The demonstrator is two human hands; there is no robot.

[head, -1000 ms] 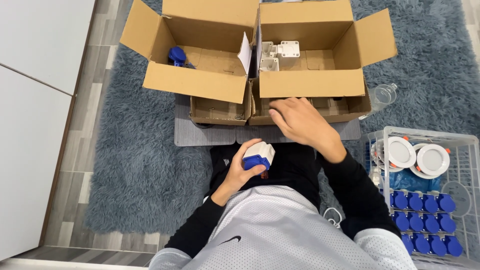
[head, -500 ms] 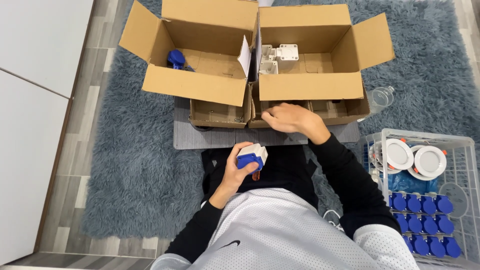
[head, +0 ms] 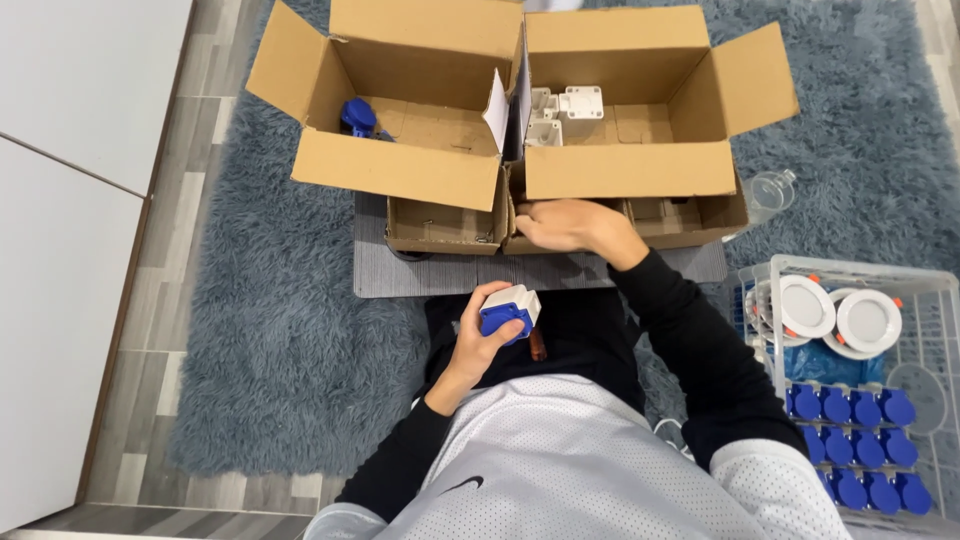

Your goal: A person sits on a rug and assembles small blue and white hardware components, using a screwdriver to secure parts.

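Grey-blue shag rug covers most of the floor under me, with pale plank flooring along its left edge and a white panel beyond that. On the rug sit two open cardboard boxes side by side, flaps up: the left box has a single blue part in its far corner, the right box holds a few white square housings near its inner wall. Just in front of them, two shallow cardboard trays rest on a grey ribbed mat. To my right stands a clear plastic crate with round white lamp fittings at the far end and rows of blue capped parts nearer me; a clear plastic bottle lies beside the right box. My right hand reaches forward into the near tray, fingers curled down at its edge; I cannot tell whether it grips anything. My left hand is closed around a small blue-and-white socket, held up over my lap, well apart from the boxes, blue face toward me. A small reddish-brown object shows just beside that hand, too small to identify.
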